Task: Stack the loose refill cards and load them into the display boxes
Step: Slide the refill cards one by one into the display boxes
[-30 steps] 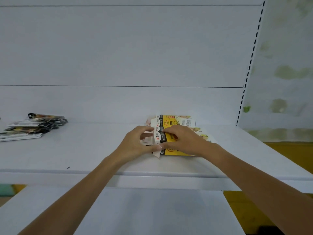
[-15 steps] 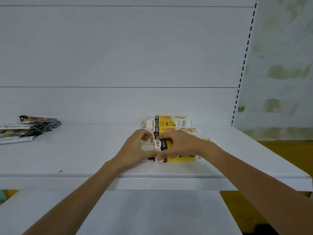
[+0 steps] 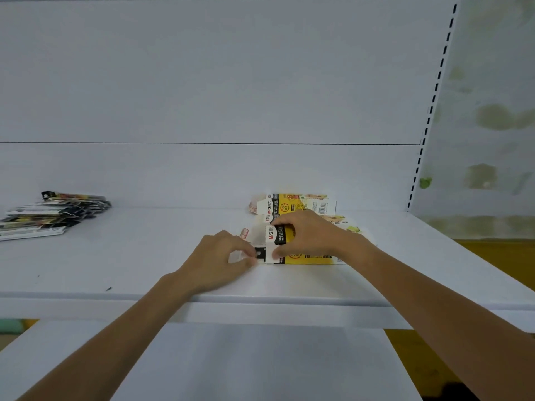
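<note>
A yellow, black and white display box [image 3: 304, 258] lies on its side in the middle of the white shelf [image 3: 139, 256]. My right hand [image 3: 309, 235] grips it from above, thumb on the near face. My left hand [image 3: 223, 256] pinches the box's open left end flap [image 3: 259, 252]. Two more display boxes lie behind it: one [image 3: 301, 204] against the back panel, one [image 3: 344, 222] mostly hidden by my right hand. A pile of loose refill cards [image 3: 49, 215] in black and white packaging lies far left on the shelf.
A lower white shelf [image 3: 231, 360] juts out below the front edge. A slotted upright [image 3: 431, 111] bounds the shelf on the right, with a stained wall [image 3: 492, 111] beyond. Small dark specks [image 3: 108, 288] lie near the front edge.
My left hand has slid left and now pinches the end flap, my right hand has shifted its grip on the front box, which sits flat on the shelf.
</note>
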The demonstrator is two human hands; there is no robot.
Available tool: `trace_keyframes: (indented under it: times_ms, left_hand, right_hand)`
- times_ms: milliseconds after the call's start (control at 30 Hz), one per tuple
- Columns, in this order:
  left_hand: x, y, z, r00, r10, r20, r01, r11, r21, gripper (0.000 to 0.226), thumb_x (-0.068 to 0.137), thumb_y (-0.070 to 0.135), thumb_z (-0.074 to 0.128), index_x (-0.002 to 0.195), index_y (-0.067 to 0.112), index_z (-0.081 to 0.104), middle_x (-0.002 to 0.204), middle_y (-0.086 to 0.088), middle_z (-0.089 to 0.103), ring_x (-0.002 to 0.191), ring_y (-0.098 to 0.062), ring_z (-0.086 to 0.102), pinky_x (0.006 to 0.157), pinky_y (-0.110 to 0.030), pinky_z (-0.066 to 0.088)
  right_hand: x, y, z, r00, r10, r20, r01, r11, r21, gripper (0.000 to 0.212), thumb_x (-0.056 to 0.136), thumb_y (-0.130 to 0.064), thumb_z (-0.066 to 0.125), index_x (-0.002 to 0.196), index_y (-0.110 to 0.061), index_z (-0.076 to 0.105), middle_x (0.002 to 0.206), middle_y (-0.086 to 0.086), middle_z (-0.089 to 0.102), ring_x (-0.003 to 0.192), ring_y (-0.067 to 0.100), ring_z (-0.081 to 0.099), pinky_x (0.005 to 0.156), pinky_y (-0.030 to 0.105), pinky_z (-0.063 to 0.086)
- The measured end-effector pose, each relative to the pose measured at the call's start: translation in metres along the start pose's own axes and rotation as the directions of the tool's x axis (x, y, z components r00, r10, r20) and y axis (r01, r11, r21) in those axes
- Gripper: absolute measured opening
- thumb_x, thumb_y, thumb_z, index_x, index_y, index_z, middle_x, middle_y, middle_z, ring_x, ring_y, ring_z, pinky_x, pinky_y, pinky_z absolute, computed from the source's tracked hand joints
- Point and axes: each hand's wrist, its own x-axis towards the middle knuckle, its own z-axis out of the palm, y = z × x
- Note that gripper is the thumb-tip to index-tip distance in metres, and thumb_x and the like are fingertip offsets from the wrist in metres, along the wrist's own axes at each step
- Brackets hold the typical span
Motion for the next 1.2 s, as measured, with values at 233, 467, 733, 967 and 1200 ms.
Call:
trace_keyframes:
  times_ms: [233, 467, 733, 967, 1200]
  left_hand:
    - [0.010, 0.012, 0.003, 0.973, -0.051, 0.224, 0.107, 0.964, -0.244, 0.034, 0.069, 0.030, 0.047, 0.097, 0.041, 0.062, 0.094, 0.033, 0.050, 0.105, -0.007, 0.043, 0.086, -0.016, 0.036]
    - [0.017, 0.010, 0.009, 0.991, -0.098, 0.095, 0.115, 0.974, -0.195, 0.033, 0.086, 0.008, 0.054, 0.115, 0.022, 0.058, 0.100, 0.015, 0.053, 0.103, -0.006, 0.046, 0.074, -0.008, 0.033]
    - [0.020, 0.007, 0.010, 0.986, -0.115, -0.125, 0.088, 0.976, -0.199, 0.037, 0.080, 0.032, 0.065, 0.114, 0.023, 0.052, 0.115, 0.014, 0.055, 0.107, -0.002, 0.050, 0.083, -0.013, 0.036]
    - [0.022, 0.004, 0.012, 0.991, -0.101, -0.083, 0.079, 0.970, -0.229, 0.036, 0.069, 0.045, 0.061, 0.103, 0.035, 0.055, 0.104, 0.025, 0.057, 0.099, 0.007, 0.050, 0.078, -0.005, 0.033]
    - [0.030, 0.008, 0.018, 0.994, -0.103, -0.022, 0.095, 0.966, -0.240, 0.054, 0.081, 0.033, 0.068, 0.129, 0.028, 0.045, 0.120, 0.017, 0.054, 0.107, 0.003, 0.046, 0.077, -0.008, 0.034]
  right_hand:
    - [0.009, 0.006, 0.001, 0.999, 0.014, 0.031, -0.013, 1.000, -0.005, 0.042, 0.071, -0.037, 0.077, 0.107, -0.020, 0.065, 0.095, -0.004, 0.059, 0.078, 0.005, 0.051, 0.061, 0.019, 0.038]
    - [0.014, 0.006, 0.005, 0.999, -0.017, 0.027, 0.018, 0.999, -0.031, 0.045, 0.072, -0.038, 0.075, 0.109, -0.015, 0.064, 0.100, 0.002, 0.064, 0.088, 0.016, 0.057, 0.076, 0.032, 0.048]
    - [0.001, 0.014, -0.002, 0.968, -0.174, -0.179, 0.146, 0.976, -0.161, 0.068, 0.077, -0.056, 0.064, 0.132, -0.021, 0.046, 0.136, -0.006, 0.045, 0.126, 0.012, 0.031, 0.107, 0.034, 0.028]
    - [-0.014, 0.064, -0.012, 0.938, 0.007, -0.347, -0.129, 0.935, -0.330, 0.067, 0.087, -0.064, 0.021, 0.132, -0.020, 0.046, 0.142, -0.002, 0.042, 0.131, 0.018, 0.033, 0.104, 0.041, 0.027]
    - [0.005, 0.061, 0.001, 0.947, -0.153, -0.283, -0.010, 0.866, -0.501, 0.071, 0.084, -0.062, 0.009, 0.109, -0.014, 0.056, 0.116, 0.000, 0.057, 0.111, 0.018, 0.047, 0.094, 0.034, 0.033]
